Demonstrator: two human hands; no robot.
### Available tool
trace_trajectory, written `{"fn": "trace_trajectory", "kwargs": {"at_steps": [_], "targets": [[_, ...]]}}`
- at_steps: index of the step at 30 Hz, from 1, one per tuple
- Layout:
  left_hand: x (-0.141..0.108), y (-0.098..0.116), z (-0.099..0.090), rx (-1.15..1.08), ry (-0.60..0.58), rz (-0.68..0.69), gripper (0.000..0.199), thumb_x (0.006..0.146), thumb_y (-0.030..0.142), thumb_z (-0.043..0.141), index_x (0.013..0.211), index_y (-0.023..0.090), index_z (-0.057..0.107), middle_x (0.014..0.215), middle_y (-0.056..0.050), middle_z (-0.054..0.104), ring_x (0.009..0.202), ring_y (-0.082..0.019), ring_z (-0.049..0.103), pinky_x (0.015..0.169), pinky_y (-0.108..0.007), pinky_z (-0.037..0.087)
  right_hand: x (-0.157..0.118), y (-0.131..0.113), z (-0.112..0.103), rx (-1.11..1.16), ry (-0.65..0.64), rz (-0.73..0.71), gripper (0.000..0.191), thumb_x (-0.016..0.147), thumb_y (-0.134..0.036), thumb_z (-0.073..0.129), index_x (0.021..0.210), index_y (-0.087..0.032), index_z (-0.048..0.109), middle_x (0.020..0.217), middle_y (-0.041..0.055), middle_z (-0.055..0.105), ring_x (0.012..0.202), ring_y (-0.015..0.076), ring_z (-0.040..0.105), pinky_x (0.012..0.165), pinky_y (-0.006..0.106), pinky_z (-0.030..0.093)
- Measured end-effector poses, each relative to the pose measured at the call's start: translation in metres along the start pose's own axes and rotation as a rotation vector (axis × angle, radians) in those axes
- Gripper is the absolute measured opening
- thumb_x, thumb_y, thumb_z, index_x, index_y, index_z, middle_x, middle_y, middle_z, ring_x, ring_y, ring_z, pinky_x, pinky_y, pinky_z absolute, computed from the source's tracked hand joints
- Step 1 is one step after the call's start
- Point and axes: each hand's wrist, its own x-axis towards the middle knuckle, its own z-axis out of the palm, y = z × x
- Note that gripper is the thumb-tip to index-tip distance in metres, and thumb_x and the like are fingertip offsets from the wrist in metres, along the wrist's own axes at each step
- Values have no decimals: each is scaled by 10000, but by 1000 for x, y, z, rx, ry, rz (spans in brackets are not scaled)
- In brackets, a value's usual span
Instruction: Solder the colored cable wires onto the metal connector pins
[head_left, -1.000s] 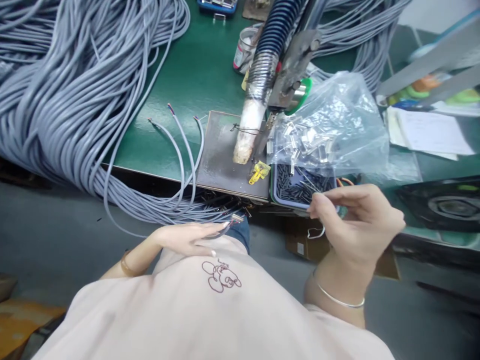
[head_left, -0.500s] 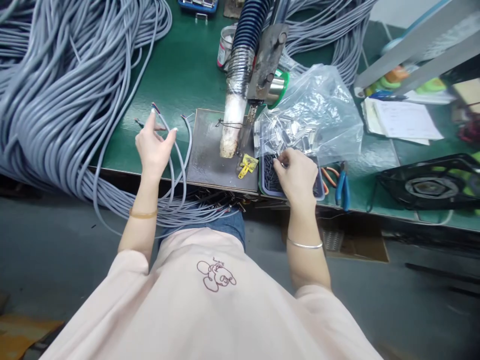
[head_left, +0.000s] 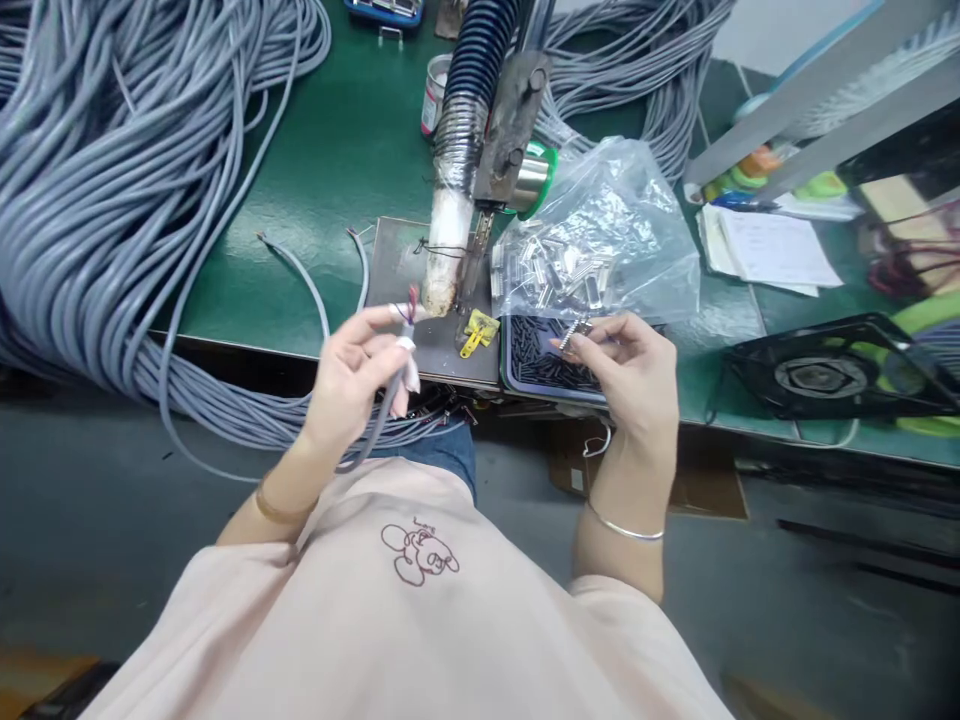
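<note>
Moved since the earlier frame: left hand (head_left: 360,375), rightward, away from two loose cables (head_left: 304,275); right hand (head_left: 639,375), toward the right end of the tray (head_left: 551,391). Far left, heaped grey cables (head_left: 135,210); next, the two loose cables; then left thumb and fingers pinching one grey cable (head_left: 385,408), coloured wires (head_left: 412,297) at its tip, near the board (head_left: 394,265); yellow piece (head_left: 474,338) on the board; black pieces (head_left: 529,352) in the tray; plastic bag (head_left: 622,215) across the tray's rear; right fingertips closed on a metal connector (head_left: 574,333) over the tray; farther right, black fan (head_left: 817,377).
</note>
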Motion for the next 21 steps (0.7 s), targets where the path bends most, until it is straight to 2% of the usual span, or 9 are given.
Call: {"fn": "trace_trajectory", "kwargs": {"at_steps": [1, 3, 6, 9, 14, 18, 21], "targets": [[-5, -7, 2, -16, -1, -127, 298, 784, 330, 791, 980, 169, 633, 593, 31, 642, 351, -102, 516, 308, -198, 348, -5, -6, 2, -1, 13, -43, 351, 664, -359, 826, 662, -189, 519, 723, -9, 619, 724, 186, 727, 665, 278, 597], [-11, -22, 3, -65, 91, -296, 308, 698, 299, 796, 868, 144, 593, 580, 19, 640, 357, -88, 520, 339, -169, 380, -17, -18, 7, -23, 69, -133, 289, 701, -300, 820, 665, -181, 559, 725, -8, 631, 694, 155, 706, 655, 254, 581], [-14, -40, 2, -97, 183, -398, 356, 604, 278, 801, 804, 136, 544, 615, -2, 667, 413, -96, 574, 399, -168, 457, -32, -30, 15, -6, 158, -229, 234, 732, -246, 826, 684, -173, 609, 721, -7, 649, 658, 132, 683, 621, 236, 564], [-15, -48, 2, -107, 158, -414, 377, 614, 292, 801, 828, 133, 535, 635, -7, 671, 436, -101, 592, 415, -174, 474, -42, -35, 22, 123, 200, -272, 241, 747, -245, 839, 697, -173, 614, 731, 1, 659, 692, 153, 703, 565, 237, 564], [-15, -55, 7, -99, 111, -390, 365, 628, 274, 804, 849, 127, 553, 721, -1, 663, 469, -75, 586, 412, -164, 469, -48, -31, 32, 175, 108, -276, 224, 769, -187, 807, 701, -176, 594, 809, 20, 692, 765, 164, 717, 604, 262, 601], [-14, -61, 13, -32, 140, -313, 341, 629, 300, 830, 817, 125, 605, 692, 23, 583, 504, -60, 550, 399, -158, 465, -51, -29, 39, 130, 132, -277, 199, 786, -149, 780, 705, -169, 599, 758, 12, 700, 753, 138, 722, 636, 210, 579], [-14, -63, 17, 22, 192, -251, 344, 597, 317, 855, 770, 114, 638, 779, -10, 598, 571, -77, 577, 389, -175, 471, -52, -28, 42, 145, 140, -241, 186, 791, -133, 768, 709, -160, 604, 780, 15, 718, 649, 97, 691, 534, 151, 531]]}}
